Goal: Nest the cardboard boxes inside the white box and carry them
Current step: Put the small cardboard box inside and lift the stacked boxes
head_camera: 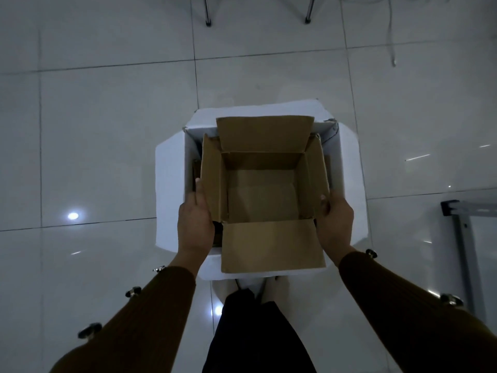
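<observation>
An open brown cardboard box (262, 195) with its four flaps spread sits inside the mouth of a larger white box (170, 189) that stands on the tiled floor. My left hand (195, 219) presses flat against the cardboard box's left wall. At the right wall my right hand (336, 222) grips the box, fingers curled at its edge. Between the cardboard box and the white box's left wall a dark edge of another brown box shows. The inside of the cardboard box holds nothing.
Glossy grey floor tiles surround the boxes. Two metal chair legs (207, 21) stand at the far top. A white cable (391, 44) hangs at the top right. A metal frame (461, 232) stands at the right edge. My legs are right behind the white box.
</observation>
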